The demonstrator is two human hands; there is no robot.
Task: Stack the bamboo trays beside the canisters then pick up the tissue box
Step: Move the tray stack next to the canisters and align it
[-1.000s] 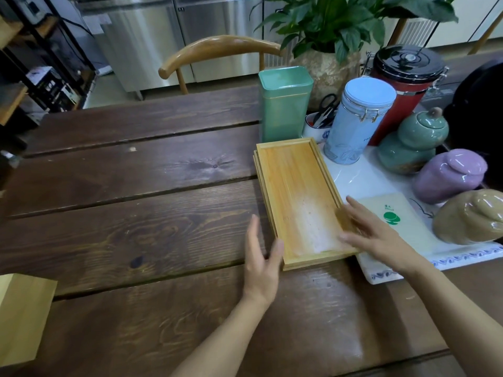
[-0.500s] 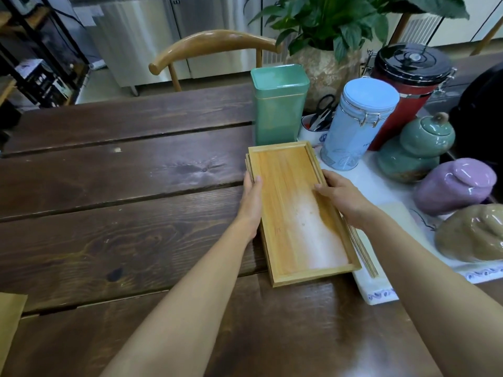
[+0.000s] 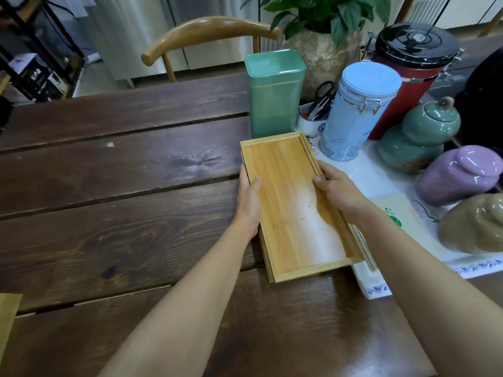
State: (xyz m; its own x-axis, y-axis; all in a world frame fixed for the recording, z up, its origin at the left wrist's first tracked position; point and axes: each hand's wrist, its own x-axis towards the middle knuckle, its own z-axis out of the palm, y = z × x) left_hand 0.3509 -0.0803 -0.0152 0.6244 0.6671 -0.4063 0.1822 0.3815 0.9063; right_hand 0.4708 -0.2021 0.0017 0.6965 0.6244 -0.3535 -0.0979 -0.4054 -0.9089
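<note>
A stack of bamboo trays (image 3: 288, 186) lies on the dark wooden table (image 3: 122, 186), just in front of a green square canister (image 3: 273, 93) and left of a light blue canister (image 3: 356, 112). My left hand (image 3: 249, 202) grips the stack's left long edge, thumb on the rim. My right hand (image 3: 336, 190) grips the right long edge, thumb inside the top tray. The trays sit slightly askew, with lower edges showing at the right. A pale wooden box corner (image 3: 8, 317), possibly the tissue box, shows at the far left edge.
A white patterned mat (image 3: 381, 175) carries a red canister with a black lid (image 3: 408, 66), green, purple and beige ceramic jars, a cup of scissors and a small packet (image 3: 394, 210). A potted plant (image 3: 321, 31) and a wooden chair (image 3: 206, 31) stand behind the table.
Both hands moved from the near end of the trays up to their long sides and closed on the stack. The view has shifted closer and slightly left.
</note>
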